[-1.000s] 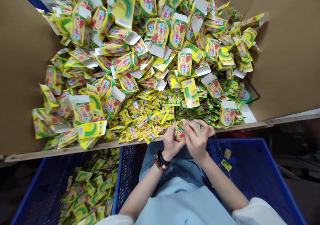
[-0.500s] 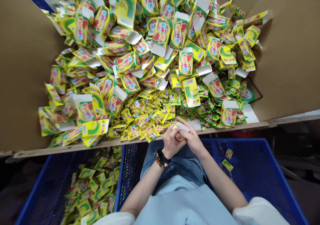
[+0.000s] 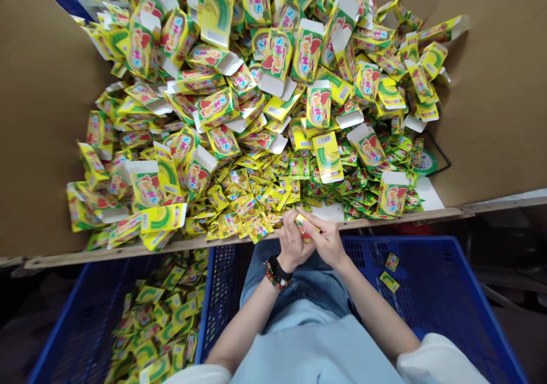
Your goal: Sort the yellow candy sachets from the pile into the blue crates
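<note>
Between my two hands, just in front of the table's wooden edge, is a small yellow, green and red candy box (image 3: pixel 305 228). My left hand (image 3: pixel 294 241) wraps round it from the left, and a dark band and a beaded bracelet circle that wrist. From the right, my right hand (image 3: pixel 328 241) grips the same box, its fingers over the upper end. The fingers cover much of the box. Beyond my hands lie small yellow candy sachets (image 3: pixel 245 206) on the left and green candy sachets (image 3: pixel 359 193) on the right.
A big heap of candy boxes (image 3: pixel 239 82), many with white flaps out, covers the table between cardboard walls (image 3: pixel 496 105). Below left, a blue crate (image 3: pixel 92 310) holds many boxes. The right blue crate (image 3: pixel 444 310) has two boxes. A green tape roll (image 3: pixel 426 162) lies at right.
The white flap that stood up at the top of the held box no longer shows. My right fingers have come down over that end.
</note>
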A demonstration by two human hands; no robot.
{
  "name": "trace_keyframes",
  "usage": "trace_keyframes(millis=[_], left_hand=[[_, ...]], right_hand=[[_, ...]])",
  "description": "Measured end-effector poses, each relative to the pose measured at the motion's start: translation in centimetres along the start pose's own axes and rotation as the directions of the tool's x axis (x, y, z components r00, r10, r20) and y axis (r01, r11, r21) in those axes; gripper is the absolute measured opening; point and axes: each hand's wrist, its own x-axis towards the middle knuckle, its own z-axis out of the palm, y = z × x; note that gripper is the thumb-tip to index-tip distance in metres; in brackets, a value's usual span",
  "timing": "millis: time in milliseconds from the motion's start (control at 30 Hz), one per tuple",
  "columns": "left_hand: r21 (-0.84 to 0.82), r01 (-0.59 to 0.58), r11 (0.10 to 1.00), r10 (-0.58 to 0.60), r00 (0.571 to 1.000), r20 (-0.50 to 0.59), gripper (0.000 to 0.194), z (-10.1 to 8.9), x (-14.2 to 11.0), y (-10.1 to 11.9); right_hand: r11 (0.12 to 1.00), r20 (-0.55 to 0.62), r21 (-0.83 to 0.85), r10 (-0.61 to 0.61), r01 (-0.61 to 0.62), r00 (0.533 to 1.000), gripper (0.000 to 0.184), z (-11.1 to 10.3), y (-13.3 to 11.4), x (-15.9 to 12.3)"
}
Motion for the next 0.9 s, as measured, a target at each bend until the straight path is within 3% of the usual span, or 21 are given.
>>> trace_keyframes(millis=[133,267,367,433,467,533,567,600,667,733,767,900], left_hand=[[0.027,0.047,0.999,-0.048,0.999,0.004,0.054,0.3,-0.6,-0.4],[0.019,0.037,0.999,-0.037,0.999,-0.023,0.055,0.7,-1.0,-0.7],[0.005,-0.049,0.999,0.048,0.994,0.099,0.061,-0.6,-0.2,0.4],[0.061,-0.096,0.994,0.081,0.975,0.209,0.074,-2.8,0.6,1.3],[0.127,-0.088,0.988,0.059,0.975,0.215,0.074,-4.2,0.9,1.6],[0.308,0.014,0.951,-0.047,0.994,0.099,0.05,-7.2,1.2,1.6],[0.396,0.093,0.914,-0.106,0.994,0.013,0.034,-8.6,1.2,1.4],[0.468,0.164,0.868,-0.158,0.986,-0.054,0.025,-9.8,1.1,1.0],[0.567,0.24,0.788,-0.231,0.969,-0.089,0.023,-11.4,0.6,0.0],[0.627,0.26,0.734,-0.289,0.956,-0.058,0.025,-11.8,0.0,-0.7],[0.647,0.273,0.712,-0.314,0.948,-0.054,0.028,-11.7,-0.2,-0.9],[0.666,0.358,0.655,-0.409,0.909,-0.086,0.041,-10.5,-0.6,-0.8]], right_hand=[[0.995,0.021,-0.081,-0.065,0.066,0.998,0.037,0.1,-0.1,-0.1],[0.889,0.138,-0.33,-0.287,0.317,0.948,0.043,0.5,0.4,-0.5],[0.819,0.194,-0.44,-0.312,0.367,0.93,0.04,-1.2,0.6,-1.8],[0.775,0.125,-0.579,-0.224,0.254,0.967,0.039,-3.9,0.8,-3.5],[0.719,0.046,-0.68,-0.155,0.144,0.987,0.038,-5.6,0.9,-4.4],[0.504,-0.145,-0.855,-0.006,-0.122,0.989,0.034,-8.6,1.4,-6.1],[0.428,-0.192,-0.884,0.03,-0.187,0.981,0.033,-9.5,1.7,-6.5],[0.419,-0.196,-0.887,0.04,-0.195,0.98,0.031,-10.0,2.1,-6.6],[0.553,-0.14,-0.826,-0.011,-0.111,0.99,0.03,-9.2,2.7,-5.4],[0.712,-0.128,-0.702,-0.093,-0.025,0.987,0.033,-6.6,3.0,-2.8],[0.747,-0.151,-0.665,-0.103,-0.024,0.983,0.035,-5.0,3.1,-1.2],[0.651,-0.28,-0.717,0.058,-0.249,0.958,0.041,0.4,3.2,4.1]])
